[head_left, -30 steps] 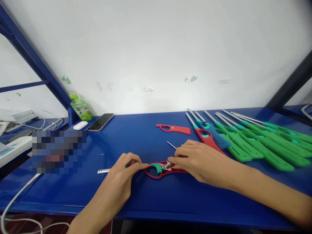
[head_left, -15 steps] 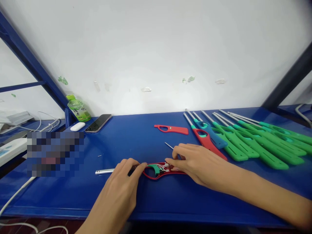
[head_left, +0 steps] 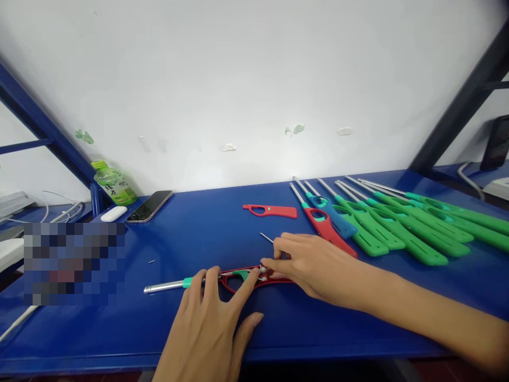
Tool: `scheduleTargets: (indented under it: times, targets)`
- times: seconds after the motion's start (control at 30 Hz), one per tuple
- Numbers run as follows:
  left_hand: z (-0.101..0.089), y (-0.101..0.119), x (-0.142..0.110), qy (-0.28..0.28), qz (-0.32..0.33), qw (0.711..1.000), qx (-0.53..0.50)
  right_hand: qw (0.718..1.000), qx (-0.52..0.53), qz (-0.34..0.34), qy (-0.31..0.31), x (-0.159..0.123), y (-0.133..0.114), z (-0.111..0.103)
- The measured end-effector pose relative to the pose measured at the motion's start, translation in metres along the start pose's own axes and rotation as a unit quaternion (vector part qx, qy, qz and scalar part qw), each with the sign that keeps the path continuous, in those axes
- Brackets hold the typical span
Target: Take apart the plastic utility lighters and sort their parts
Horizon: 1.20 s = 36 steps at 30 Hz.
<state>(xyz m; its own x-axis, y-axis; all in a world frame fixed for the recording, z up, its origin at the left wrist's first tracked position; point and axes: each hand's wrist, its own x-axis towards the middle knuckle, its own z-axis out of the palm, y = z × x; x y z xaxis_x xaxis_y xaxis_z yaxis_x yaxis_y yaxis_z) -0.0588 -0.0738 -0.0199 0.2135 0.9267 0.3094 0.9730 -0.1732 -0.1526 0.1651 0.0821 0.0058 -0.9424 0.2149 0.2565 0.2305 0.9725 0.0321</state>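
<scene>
An opened red gas lighter (head_left: pixel 226 286), the long-necked kind, lies on the blue table with its green trigger, thin wires and inner parts exposed. My left hand (head_left: pixel 207 313) rests over its neck end with fingers stretched; the index fingertip presses on the inner parts and the thumb sticks out free. My right hand (head_left: pixel 306 260) is closed at the handle end, thumb and index tips at the inner parts. A thin metal rod (head_left: pixel 266 237) juts from its curled fingers; its other end is hidden. Behind lies the loose red half-shell (head_left: pixel 278 211) of a handle.
Several green lighters (head_left: pixel 413 239), a blue lighter (head_left: pixel 342 223) and a red lighter (head_left: pixel 332 236) lie at the right. A phone (head_left: pixel 150 206), a white case (head_left: pixel 114 214) and a green-capped bottle (head_left: pixel 115 183) are at the back left. A tiny metal pin (head_left: pixel 151 261) lies left of the hands.
My left hand has opened out from the lighter's neck, its index finger reaching right onto the inner parts. My right hand stays at the handle with the rod. The view has shifted slightly.
</scene>
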Motion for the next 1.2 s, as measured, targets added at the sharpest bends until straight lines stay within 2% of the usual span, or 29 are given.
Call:
scheduleTargets:
  times: [0.17,0.37,0.7,0.87,1.03,1.2]
  targets:
    - [0.002,-0.006,-0.005,0.005,0.023,0.999,-0.022,1.0,-0.001,0.001,-0.003,0.0,-0.001,-0.001]
    - [0.001,-0.008,-0.004,0.028,0.016,0.999,-0.042,1.0,-0.002,0.001,-0.002,0.0,0.0,-0.001]
    - [0.005,-0.012,-0.008,0.011,0.031,0.999,-0.038,1.0,-0.007,-0.004,0.003,0.0,0.0,0.0]
    - [-0.001,-0.008,-0.002,0.014,0.024,0.999,-0.035,1.0,-0.011,-0.003,0.004,-0.001,0.001,0.001]
    - [-0.002,-0.003,0.003,0.052,-0.04,0.996,-0.062,1.0,-0.002,-0.001,0.009,-0.002,0.001,0.003]
    - [0.005,-0.017,0.005,0.107,-0.027,0.991,-0.077,1.0,0.01,-0.004,0.009,-0.004,0.0,-0.001]
